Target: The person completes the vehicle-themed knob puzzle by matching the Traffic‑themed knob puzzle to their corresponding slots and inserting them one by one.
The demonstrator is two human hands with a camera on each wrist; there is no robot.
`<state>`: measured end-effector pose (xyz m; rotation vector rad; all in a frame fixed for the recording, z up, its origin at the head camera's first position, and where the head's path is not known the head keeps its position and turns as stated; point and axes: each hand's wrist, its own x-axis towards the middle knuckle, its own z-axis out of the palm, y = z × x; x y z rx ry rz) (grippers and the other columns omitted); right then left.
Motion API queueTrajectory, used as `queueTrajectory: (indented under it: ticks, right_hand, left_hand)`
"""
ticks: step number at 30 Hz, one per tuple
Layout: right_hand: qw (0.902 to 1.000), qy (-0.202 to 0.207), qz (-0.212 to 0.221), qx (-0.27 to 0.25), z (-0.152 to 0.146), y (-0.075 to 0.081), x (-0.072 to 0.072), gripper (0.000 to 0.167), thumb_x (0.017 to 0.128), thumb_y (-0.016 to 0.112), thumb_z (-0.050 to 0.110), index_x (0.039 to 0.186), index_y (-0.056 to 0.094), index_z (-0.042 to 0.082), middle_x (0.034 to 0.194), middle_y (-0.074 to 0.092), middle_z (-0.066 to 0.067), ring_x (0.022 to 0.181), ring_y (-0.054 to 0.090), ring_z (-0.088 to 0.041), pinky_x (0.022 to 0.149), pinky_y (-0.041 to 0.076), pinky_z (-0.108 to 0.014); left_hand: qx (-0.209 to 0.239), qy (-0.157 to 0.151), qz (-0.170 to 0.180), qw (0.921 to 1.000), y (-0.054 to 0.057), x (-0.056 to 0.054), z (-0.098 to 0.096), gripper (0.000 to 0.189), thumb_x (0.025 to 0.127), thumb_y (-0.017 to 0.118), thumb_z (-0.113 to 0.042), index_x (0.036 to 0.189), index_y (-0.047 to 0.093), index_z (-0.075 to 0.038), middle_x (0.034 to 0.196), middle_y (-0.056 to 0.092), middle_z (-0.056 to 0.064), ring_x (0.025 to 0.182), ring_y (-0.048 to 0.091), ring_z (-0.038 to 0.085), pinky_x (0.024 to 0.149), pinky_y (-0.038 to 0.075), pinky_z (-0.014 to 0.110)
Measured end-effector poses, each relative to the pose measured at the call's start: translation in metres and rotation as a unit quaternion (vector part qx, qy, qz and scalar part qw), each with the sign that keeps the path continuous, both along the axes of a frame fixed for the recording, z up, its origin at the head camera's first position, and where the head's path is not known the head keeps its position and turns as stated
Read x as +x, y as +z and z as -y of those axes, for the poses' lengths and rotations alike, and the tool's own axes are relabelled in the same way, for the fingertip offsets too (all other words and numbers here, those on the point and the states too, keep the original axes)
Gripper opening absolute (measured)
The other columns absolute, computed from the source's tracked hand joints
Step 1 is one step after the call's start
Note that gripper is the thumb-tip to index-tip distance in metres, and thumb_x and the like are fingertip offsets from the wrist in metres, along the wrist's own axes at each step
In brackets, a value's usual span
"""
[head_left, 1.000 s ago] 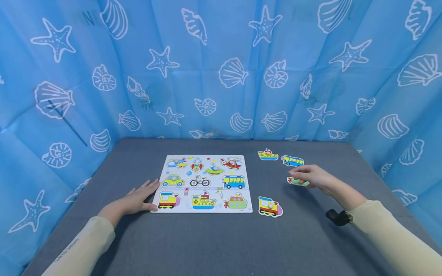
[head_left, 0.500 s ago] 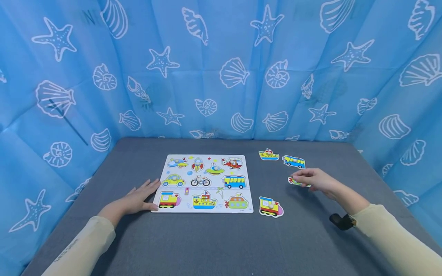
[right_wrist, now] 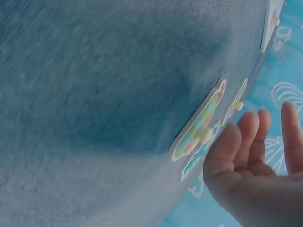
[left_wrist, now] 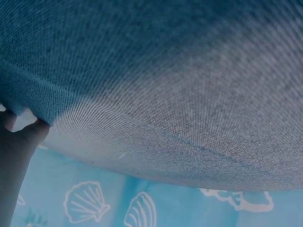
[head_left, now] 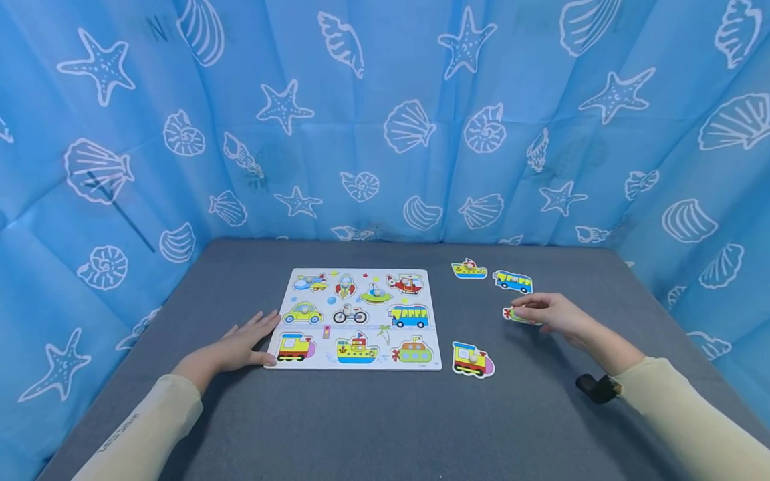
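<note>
My left hand [head_left: 243, 342] lies with straight fingers along the left edge of the white vehicle puzzle board [head_left: 355, 341], thumb at its lower corner. My right hand [head_left: 556, 315] is over the submarine puzzle piece [head_left: 513, 314] and partly covers it in the head view. From the right wrist, that submarine piece [right_wrist: 201, 120] lies on the cloth with its round knob in sight, beside the loosely bent fingers [right_wrist: 227, 142] of my right hand. The left wrist view catches only my left thumb and a finger at the edge of the frame.
Right of the board lie a train piece [head_left: 472, 361], a ship piece [head_left: 469, 268] and a bus piece [head_left: 514, 281]. Knobbed pieces such as the car [head_left: 303, 312] sit in the board. A blue shell-print curtain [head_left: 385, 167] surrounds the grey cloth-covered table [head_left: 373, 427].
My right hand has shifted slightly right and nearer to me, its fingers lower over the submarine piece. The left hand stays on the board edge.
</note>
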<state>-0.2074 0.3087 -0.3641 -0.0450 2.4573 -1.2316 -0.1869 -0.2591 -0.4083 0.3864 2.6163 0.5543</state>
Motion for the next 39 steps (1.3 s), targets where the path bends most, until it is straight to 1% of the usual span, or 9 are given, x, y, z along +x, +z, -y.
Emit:
queueTrajectory:
  ticks: [6,10,13,15,19,25,32,34,39]
  right_hand:
    - [0.999,-0.038,-0.014,0.016,-0.008,-0.002,-0.014,0.055,0.098,0.061,0.027,0.137,0.045,-0.009,0.125,0.051,-0.026,0.111,0.045,-0.037,0.085,0.044,-0.048]
    - [0.9983,-0.045,-0.026,0.027,-0.013,-0.007,-0.026,0.055,0.097,0.061,0.025,0.137,0.044,-0.009,0.131,0.042,-0.033,0.12,0.039,-0.046,0.095,0.038,-0.058]
    - [0.9977,-0.05,-0.035,0.031,-0.016,-0.011,-0.037,0.056,0.097,0.06,0.024,0.14,0.042,-0.008,0.142,0.031,-0.037,0.129,0.029,-0.052,0.1,0.032,-0.063]
    - [0.9973,-0.053,-0.036,0.035,-0.018,-0.013,-0.045,0.058,0.097,0.061,0.024,0.142,0.04,-0.007,0.146,0.024,-0.037,0.133,0.023,-0.053,0.101,0.029,-0.064]
    - [0.9973,-0.056,-0.025,0.041,-0.022,-0.018,-0.062,0.062,0.097,0.061,0.025,0.146,0.036,-0.004,0.152,0.013,-0.036,0.138,0.012,-0.054,0.105,0.024,-0.066]
    - [0.9967,-0.061,-0.006,0.053,-0.025,-0.02,-0.081,0.062,0.099,0.058,0.025,0.147,0.033,-0.004,0.154,0.008,-0.035,0.139,0.007,-0.054,0.108,0.019,-0.064]
    - [0.996,-0.061,0.019,0.063,-0.028,-0.025,-0.095,0.065,0.098,0.06,0.029,0.148,0.033,-0.001,0.154,0.005,-0.034,0.14,0.006,-0.053,0.11,0.018,-0.062]
    - [0.9952,-0.061,0.023,0.073,-0.028,-0.027,-0.098,0.064,0.098,0.06,0.029,0.148,0.034,-0.001,0.154,0.006,-0.034,0.14,0.006,-0.053,0.11,0.018,-0.061]
    - [0.9908,-0.065,0.013,0.118,-0.027,-0.03,-0.102,0.055,0.097,0.06,0.028,0.142,0.045,-0.001,0.152,0.012,-0.035,0.137,0.0,-0.058,0.109,0.011,-0.064]
  left_hand:
    - [-0.002,0.004,0.0,1.0,0.001,0.0,0.001,0.104,0.082,0.069,-0.056,0.154,0.017,-0.003,0.158,0.013,0.024,0.143,0.002,0.048,0.106,0.002,0.071]
    - [-0.005,0.006,0.002,1.0,0.001,0.0,0.001,0.103,0.082,0.069,-0.056,0.154,0.017,-0.003,0.158,0.013,0.025,0.143,0.002,0.048,0.106,0.002,0.071]
    - [-0.004,0.002,0.0,1.0,0.001,0.001,0.002,0.103,0.083,0.068,-0.056,0.154,0.017,-0.002,0.158,0.014,0.025,0.143,0.003,0.048,0.106,0.003,0.071]
    - [-0.001,0.0,-0.002,1.0,0.003,0.002,0.002,0.102,0.083,0.068,-0.055,0.154,0.017,-0.002,0.158,0.014,0.024,0.143,0.003,0.047,0.107,0.003,0.071]
    - [0.003,-0.002,-0.001,1.0,0.005,0.002,0.002,0.101,0.084,0.068,-0.053,0.154,0.017,-0.002,0.158,0.013,0.025,0.144,0.003,0.047,0.107,0.004,0.07]
    - [-0.001,0.003,0.006,1.0,0.004,0.001,0.001,0.102,0.083,0.067,-0.056,0.155,0.016,-0.003,0.159,0.012,0.023,0.144,0.002,0.046,0.108,0.002,0.069]
    - [0.002,0.003,0.003,1.0,0.004,0.002,0.001,0.102,0.083,0.068,-0.055,0.155,0.017,-0.003,0.159,0.012,0.023,0.144,0.002,0.045,0.108,0.002,0.069]
    - [0.0,0.002,0.004,1.0,0.004,0.002,0.001,0.102,0.083,0.068,-0.055,0.155,0.017,-0.003,0.159,0.013,0.023,0.144,0.002,0.045,0.108,0.003,0.069]
    - [-0.007,0.004,0.003,1.0,0.003,0.001,0.0,0.102,0.083,0.068,-0.056,0.155,0.017,-0.004,0.159,0.013,0.022,0.145,0.002,0.044,0.108,0.003,0.068]
